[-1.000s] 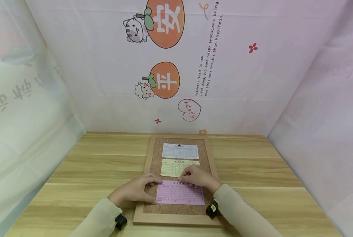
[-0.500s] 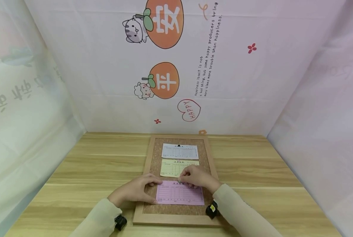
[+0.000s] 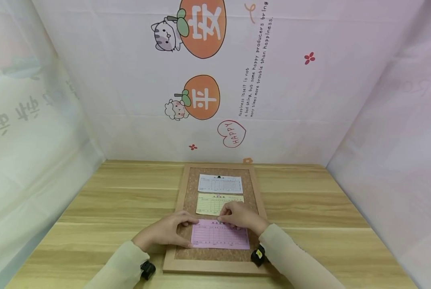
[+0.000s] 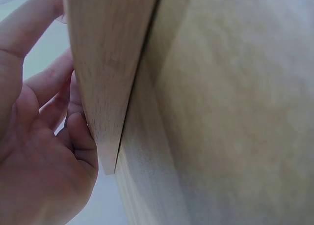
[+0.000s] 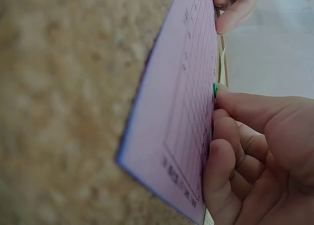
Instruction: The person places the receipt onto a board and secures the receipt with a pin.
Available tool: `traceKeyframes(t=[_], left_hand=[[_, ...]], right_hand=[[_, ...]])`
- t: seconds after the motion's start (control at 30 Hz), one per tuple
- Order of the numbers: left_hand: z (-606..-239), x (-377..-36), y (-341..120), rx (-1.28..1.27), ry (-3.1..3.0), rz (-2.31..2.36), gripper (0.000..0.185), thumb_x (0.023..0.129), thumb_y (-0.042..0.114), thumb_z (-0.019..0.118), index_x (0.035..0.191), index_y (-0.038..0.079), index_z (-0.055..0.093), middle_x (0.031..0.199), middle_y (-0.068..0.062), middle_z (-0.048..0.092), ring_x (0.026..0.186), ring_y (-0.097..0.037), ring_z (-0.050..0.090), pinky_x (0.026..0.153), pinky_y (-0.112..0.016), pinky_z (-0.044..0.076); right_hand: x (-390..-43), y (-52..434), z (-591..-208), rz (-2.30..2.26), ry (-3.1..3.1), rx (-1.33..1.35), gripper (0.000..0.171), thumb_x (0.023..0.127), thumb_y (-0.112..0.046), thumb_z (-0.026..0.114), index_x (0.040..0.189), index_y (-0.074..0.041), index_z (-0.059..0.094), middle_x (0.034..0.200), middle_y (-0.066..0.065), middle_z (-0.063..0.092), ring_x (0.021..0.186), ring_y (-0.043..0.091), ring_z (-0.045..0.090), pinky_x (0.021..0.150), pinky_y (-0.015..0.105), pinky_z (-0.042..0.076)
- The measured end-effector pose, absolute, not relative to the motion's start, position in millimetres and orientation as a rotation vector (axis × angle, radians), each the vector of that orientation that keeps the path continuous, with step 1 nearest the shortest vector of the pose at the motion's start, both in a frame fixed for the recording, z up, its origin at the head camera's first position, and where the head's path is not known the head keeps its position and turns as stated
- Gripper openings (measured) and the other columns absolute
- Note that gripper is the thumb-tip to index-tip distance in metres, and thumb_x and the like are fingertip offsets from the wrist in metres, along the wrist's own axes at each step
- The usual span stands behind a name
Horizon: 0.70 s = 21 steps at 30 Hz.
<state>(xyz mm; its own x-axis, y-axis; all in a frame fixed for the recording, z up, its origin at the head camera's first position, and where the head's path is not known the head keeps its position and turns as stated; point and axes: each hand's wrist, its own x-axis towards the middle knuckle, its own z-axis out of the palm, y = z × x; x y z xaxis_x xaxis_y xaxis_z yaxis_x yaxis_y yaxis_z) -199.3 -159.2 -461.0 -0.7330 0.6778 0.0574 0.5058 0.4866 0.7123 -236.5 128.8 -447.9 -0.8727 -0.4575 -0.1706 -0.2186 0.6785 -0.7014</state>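
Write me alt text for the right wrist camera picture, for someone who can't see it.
Close up, the right hand presses a green pushpin with a fingertip at the top edge of a pink form sheet lying on a cork board. Fingertips of the left hand touch the sheet's far edge.

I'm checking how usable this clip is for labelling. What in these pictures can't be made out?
- Print on the pink slip, yellow slip and white slip: too small in the head view, blurred in the right wrist view.
- Green pin: mostly hidden by the right hand.
- Left hand fingertips: cut off in the left wrist view by the cork board's frame.
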Motion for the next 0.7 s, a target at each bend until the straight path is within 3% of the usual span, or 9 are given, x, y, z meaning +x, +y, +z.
traceKeyframes(t=[0.7], left_hand=[[-458.2, -198.6, -158.3, 1.004, 2.475, 1.108, 0.068, 0.078, 0.035, 0.088, 0.135, 0.008, 0.061, 0.127, 0.001, 0.055, 0.112, -0.018, 0.054, 0.099, -0.033, 0.047]], right_hand=[[-234.3, 132.7, -438.8, -1.003, 2.519, -0.591, 0.014, 0.098, -0.023, 0.068, 0.089, -0.012, 0.069, 0.069, 0.002, 0.062, 0.057, 0.013, 0.056, 0.049, 0.03, 0.051]])
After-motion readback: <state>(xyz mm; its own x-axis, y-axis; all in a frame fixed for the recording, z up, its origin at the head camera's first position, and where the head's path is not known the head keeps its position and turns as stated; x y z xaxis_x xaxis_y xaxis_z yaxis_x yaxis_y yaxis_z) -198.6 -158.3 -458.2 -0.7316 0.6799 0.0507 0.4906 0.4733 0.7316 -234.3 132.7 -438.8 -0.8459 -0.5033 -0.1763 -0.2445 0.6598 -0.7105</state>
